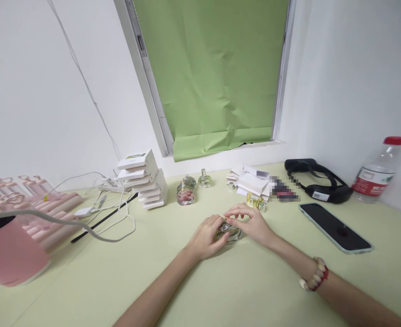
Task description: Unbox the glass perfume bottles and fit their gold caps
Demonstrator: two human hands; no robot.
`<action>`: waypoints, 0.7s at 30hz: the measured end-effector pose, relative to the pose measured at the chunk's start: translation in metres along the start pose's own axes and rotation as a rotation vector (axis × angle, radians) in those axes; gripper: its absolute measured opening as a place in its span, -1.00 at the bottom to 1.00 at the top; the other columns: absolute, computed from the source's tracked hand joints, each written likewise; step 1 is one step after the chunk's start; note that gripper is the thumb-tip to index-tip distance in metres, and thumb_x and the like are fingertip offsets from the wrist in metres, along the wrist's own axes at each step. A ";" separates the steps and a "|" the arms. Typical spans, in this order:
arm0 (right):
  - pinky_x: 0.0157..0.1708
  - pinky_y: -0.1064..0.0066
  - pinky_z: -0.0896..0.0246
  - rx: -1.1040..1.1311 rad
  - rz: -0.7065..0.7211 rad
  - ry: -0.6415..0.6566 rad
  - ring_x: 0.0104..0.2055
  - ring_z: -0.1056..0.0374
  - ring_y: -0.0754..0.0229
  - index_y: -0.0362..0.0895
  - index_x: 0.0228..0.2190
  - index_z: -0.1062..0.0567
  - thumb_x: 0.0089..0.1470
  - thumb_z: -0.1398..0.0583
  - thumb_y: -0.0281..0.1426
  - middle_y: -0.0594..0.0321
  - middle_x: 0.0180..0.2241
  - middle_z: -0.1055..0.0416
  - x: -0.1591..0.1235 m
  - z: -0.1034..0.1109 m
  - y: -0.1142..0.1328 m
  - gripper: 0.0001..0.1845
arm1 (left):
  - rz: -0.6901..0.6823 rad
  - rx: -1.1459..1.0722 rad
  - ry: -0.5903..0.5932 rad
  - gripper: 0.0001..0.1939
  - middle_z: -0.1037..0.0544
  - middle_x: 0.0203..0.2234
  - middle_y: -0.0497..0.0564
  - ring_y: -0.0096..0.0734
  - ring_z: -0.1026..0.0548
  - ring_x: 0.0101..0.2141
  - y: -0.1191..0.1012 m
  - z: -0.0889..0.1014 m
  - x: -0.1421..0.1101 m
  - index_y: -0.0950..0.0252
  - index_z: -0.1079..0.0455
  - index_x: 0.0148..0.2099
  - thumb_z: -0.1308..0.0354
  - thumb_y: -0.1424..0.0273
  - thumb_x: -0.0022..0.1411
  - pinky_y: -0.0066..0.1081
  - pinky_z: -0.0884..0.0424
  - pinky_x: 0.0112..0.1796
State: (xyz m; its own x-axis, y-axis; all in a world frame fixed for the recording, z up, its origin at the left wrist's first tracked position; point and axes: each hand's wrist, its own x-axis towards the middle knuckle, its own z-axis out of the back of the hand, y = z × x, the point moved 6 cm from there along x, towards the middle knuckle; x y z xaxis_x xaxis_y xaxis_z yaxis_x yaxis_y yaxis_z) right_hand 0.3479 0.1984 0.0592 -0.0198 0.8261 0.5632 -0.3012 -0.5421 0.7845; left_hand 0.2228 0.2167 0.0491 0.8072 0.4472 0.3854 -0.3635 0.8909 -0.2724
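My left hand (207, 237) curls round a small clear glass perfume bottle (230, 233) that lies on the pale green table (248, 286). My right hand (251, 222) pinches the top of the same bottle with fingertips pressed together. A beaded bracelet (314, 274) circles my right wrist. Just behind my right hand stand small gold caps (254, 201).
Two more glass bottles (185, 190) (205, 179) stand further back. A stack of white boxes (142, 178) is at the left, flat white boxes (251, 181) at the right. A phone (334, 226), black headset (318, 179), water bottle (377, 170), white cables (111, 213) and pink holders (33, 213) surround them.
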 end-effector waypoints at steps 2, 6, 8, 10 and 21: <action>-0.36 0.41 -0.18 -0.025 -0.004 -0.009 -0.28 -0.34 0.21 -0.05 -0.38 -0.56 -0.06 -0.23 -0.31 0.22 -0.35 -0.47 0.000 0.001 0.001 -0.85 | 0.002 0.005 0.001 -0.79 -0.36 -0.40 0.02 -0.39 -0.29 -0.38 0.000 0.000 0.000 0.29 -0.18 -0.18 0.14 0.28 0.24 -0.38 -0.24 -0.33; -0.40 0.41 -0.13 -0.069 -0.014 -0.018 -0.33 -0.33 0.22 -0.05 -0.43 -0.56 -0.10 -0.26 -0.32 0.24 -0.39 -0.48 0.000 0.002 0.003 -0.88 | 0.004 0.010 0.004 -0.78 -0.35 -0.40 0.02 -0.39 -0.29 -0.39 0.001 -0.001 -0.001 0.29 -0.19 -0.17 0.15 0.27 0.24 -0.38 -0.23 -0.34; -0.40 0.40 -0.12 -0.072 -0.019 -0.015 -0.33 -0.33 0.22 -0.06 -0.45 -0.56 -0.12 -0.27 -0.32 0.24 -0.41 -0.48 0.001 0.003 0.003 -0.89 | 0.005 0.010 0.002 -0.78 -0.35 -0.40 0.02 -0.39 -0.30 -0.39 0.002 -0.001 -0.001 0.28 -0.19 -0.18 0.15 0.27 0.24 -0.38 -0.23 -0.34; -0.40 0.40 -0.12 -0.066 -0.025 -0.013 -0.34 -0.32 0.22 -0.06 -0.46 -0.55 -0.13 -0.28 -0.33 0.24 -0.41 -0.48 0.001 0.003 0.002 -0.89 | 0.006 0.012 0.000 -0.79 -0.35 -0.41 0.02 -0.39 -0.30 -0.39 0.002 -0.002 -0.001 0.27 -0.19 -0.20 0.16 0.26 0.24 -0.38 -0.23 -0.34; -0.12 0.30 -0.16 0.387 -0.309 0.174 -0.08 -0.30 0.19 0.00 -0.09 -0.38 -0.11 -0.25 -0.24 0.21 -0.12 -0.43 -0.001 -0.008 -0.012 -0.52 | -0.002 0.013 -0.003 -0.81 -0.36 -0.37 0.04 -0.36 -0.31 -0.34 0.003 -0.002 -0.001 0.27 -0.19 -0.21 0.13 0.29 0.23 -0.34 -0.26 -0.29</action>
State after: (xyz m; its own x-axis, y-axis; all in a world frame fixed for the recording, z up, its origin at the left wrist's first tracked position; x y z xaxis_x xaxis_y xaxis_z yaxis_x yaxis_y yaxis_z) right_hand 0.3440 0.2048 0.0472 -0.1542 0.9520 0.2646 0.0554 -0.2590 0.9643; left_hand 0.2217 0.2183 0.0458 0.8064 0.4459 0.3884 -0.3683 0.8926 -0.2602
